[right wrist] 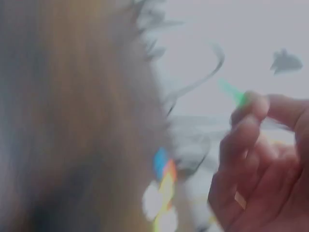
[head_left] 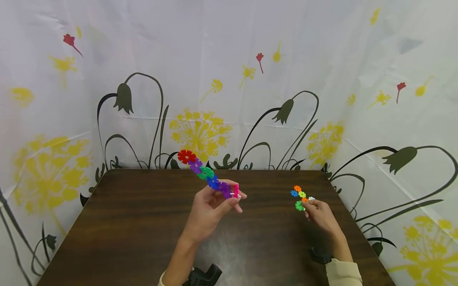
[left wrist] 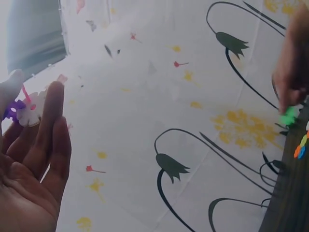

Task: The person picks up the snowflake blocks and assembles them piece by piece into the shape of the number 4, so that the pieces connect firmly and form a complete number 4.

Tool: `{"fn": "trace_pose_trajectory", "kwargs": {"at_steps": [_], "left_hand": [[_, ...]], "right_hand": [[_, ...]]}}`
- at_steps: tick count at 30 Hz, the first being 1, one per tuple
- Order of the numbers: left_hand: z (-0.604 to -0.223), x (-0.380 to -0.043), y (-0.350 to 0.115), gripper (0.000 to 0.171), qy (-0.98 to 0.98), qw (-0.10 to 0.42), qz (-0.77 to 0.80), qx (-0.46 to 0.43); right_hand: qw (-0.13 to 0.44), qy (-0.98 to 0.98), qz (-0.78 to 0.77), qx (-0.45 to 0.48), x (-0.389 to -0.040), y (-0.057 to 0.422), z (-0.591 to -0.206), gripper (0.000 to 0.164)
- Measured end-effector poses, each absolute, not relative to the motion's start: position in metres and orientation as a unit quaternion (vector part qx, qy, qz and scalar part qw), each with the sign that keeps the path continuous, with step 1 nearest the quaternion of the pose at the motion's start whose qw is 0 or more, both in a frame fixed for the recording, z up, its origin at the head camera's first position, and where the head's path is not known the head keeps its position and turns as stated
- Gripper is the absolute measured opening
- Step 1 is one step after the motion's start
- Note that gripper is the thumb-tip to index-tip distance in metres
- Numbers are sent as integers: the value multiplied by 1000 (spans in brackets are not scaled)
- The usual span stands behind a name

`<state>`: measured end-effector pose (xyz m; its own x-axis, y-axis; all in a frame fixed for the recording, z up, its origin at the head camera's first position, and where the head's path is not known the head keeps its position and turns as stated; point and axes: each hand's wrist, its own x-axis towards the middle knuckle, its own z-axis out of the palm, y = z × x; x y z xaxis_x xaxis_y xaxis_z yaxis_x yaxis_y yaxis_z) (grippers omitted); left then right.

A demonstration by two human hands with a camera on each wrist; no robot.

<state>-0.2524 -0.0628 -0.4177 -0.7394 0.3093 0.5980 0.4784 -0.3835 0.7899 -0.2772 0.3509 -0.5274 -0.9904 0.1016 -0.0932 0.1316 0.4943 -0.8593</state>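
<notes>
My left hand point(head_left: 207, 210) is raised over the middle of the table and holds one end of a chain of flower-shaped interlocking discs point(head_left: 205, 173). The chain slants up to the left, with red, purple, green and blue discs and a pink disc point(head_left: 236, 190) by the fingertips. In the left wrist view, a white disc point(left wrist: 30, 116) sits at the held end. Over the right side of the table, my right hand point(head_left: 321, 214) pinches a green disc point(head_left: 299, 205) between thumb and finger. The right wrist view is blurred, but the green disc point(right wrist: 234, 93) shows at its fingertips.
Beside my right hand lie several loose discs, among them an orange disc point(head_left: 297, 188), a blue disc point(head_left: 294, 193), a yellow disc point(head_left: 302, 194) and a white disc point(head_left: 311, 198). The dark wooden table point(head_left: 143, 222) ends against a flower-printed curtain point(head_left: 222, 79).
</notes>
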Motion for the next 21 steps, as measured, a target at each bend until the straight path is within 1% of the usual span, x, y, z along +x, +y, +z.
{"fn": "trace_pose_trajectory", "kwargs": {"at_steps": [2, 3, 6, 8, 11, 14, 17, 20, 21], "left_hand": [[-418, -248, -63, 30, -572, 68, -743, -339], [-418, -245, -62, 30, -589, 73, -736, -325], [-418, -238, -61, 28, -648, 84, -703, -281], [-417, -236, -60, 27, -676, 89, -680, -270], [-413, -234, -58, 27, -694, 102, -657, -276], [-410, -231, -57, 27, -695, 104, -651, -286], [-404, -228, -56, 26, -698, 91, -649, -288], [-398, -224, -55, 27, -701, 76, -649, -284], [-396, -223, -54, 28, -703, 74, -648, -284]], "right_hand": [[-23, 843, -536, 13, -273, 331, -511, 38], [-46, 829, -557, -21, -271, 320, -500, 35], [-117, 771, -615, -121, -261, 285, -459, 20], [-152, 737, -633, -178, -251, 261, -428, 10], [-169, 708, -636, -258, -235, 228, -390, 6], [-168, 712, -610, -304, -220, 199, -364, 3], [-172, 736, -573, -318, -211, 182, -349, 5], [-179, 757, -543, -317, -208, 175, -340, 15], [-179, 762, -536, -318, -208, 174, -339, 16]]}}
